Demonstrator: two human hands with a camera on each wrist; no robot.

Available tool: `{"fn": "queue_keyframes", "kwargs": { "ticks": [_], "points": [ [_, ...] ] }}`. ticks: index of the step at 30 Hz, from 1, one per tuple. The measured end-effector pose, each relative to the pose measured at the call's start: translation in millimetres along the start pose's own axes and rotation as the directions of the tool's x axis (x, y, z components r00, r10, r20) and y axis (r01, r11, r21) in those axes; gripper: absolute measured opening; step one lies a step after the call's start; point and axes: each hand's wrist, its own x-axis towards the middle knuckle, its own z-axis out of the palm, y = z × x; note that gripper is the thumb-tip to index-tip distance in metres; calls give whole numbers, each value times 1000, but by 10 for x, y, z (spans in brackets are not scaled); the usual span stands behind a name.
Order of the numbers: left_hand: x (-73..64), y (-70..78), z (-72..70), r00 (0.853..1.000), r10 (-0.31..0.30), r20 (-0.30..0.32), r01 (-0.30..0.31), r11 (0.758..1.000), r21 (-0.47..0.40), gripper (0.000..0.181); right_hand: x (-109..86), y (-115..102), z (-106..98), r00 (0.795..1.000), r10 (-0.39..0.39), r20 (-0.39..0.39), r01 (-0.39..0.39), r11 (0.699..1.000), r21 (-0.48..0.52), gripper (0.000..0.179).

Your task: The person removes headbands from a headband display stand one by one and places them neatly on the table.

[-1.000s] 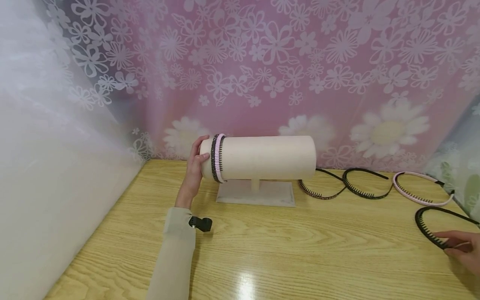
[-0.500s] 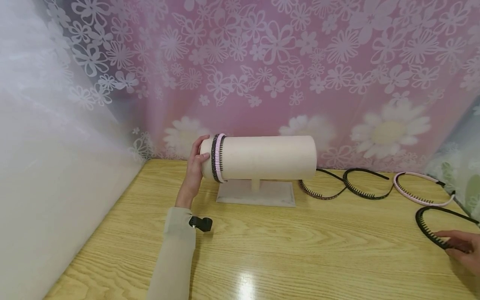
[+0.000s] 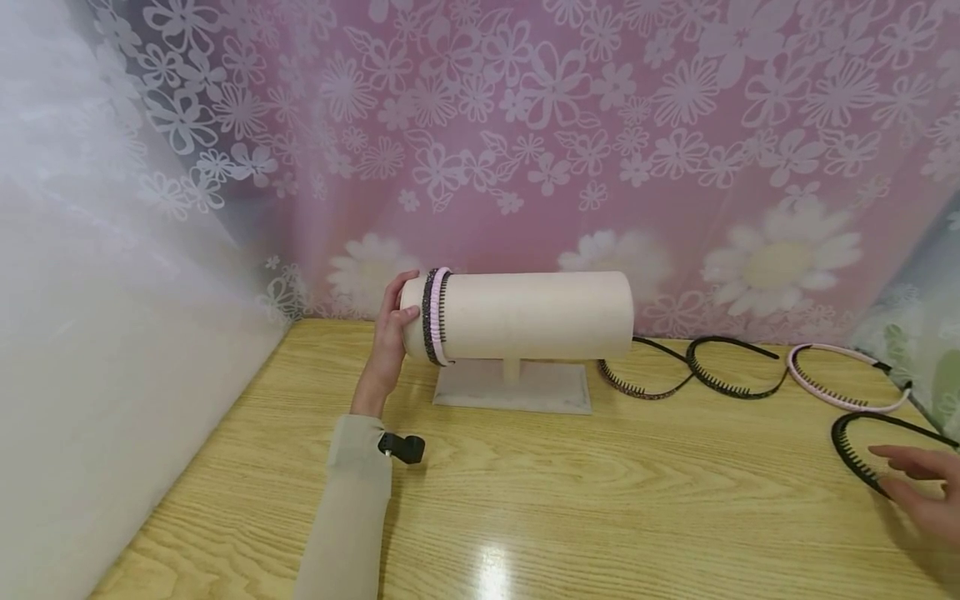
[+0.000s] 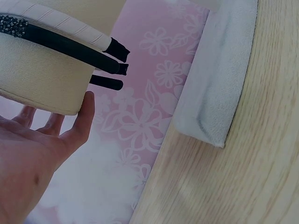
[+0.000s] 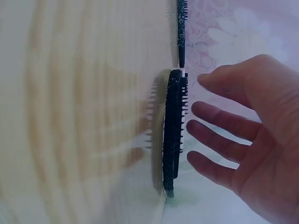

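Observation:
My left hand [image 3: 387, 337] holds the left end of a cream cylindrical headband stand [image 3: 540, 315], fingers and thumb around its rim. Close to that hand, a dark glittery headband [image 3: 428, 321] and a lilac toothed headband [image 3: 437, 321] sit side by side on the cylinder. Their black tips show in the left wrist view, below a cluster of dark stones. At the far right, my right hand [image 3: 926, 487] hovers with spread fingers over a black toothed headband [image 3: 846, 446] lying on the table. The right wrist view shows a gap between the fingertips and this headband [image 5: 172, 135].
Behind it, along the back of the table [image 3: 570, 500], lie a brown speckled headband [image 3: 633, 390], a black headband [image 3: 716, 385] and a pink headband [image 3: 817, 396]. The stand's flat grey base [image 3: 480, 392] rests near a pink flowered backdrop [image 3: 487, 125].
My right hand's fingers have let go of the black headband, spread apart and lifted slightly off it. The left hand and the stand have not moved.

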Motion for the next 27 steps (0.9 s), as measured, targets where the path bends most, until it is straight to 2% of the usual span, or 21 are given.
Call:
{"fn": "queue_keyframes", "kwargs": {
  "ticks": [5,13,20,27],
  "points": [
    [9,-7,3,1000,5,-1,-5,1000,2,53,57,-181,-26,994,102,33,-97,988,-120,31],
    [1,14,9,1000,-4,-3,4,1000,1,62,131,-525,-13,989,134,66,-127,987,-102,45],
    [-2,16,11,1000,-7,-3,7,1000,-8,60,227,-745,3,967,204,149,-175,967,-187,56],
    [-4,10,3,1000,-3,0,3,1000,-17,57,280,-885,24,966,157,208,-127,981,-149,56]
  ]
}}
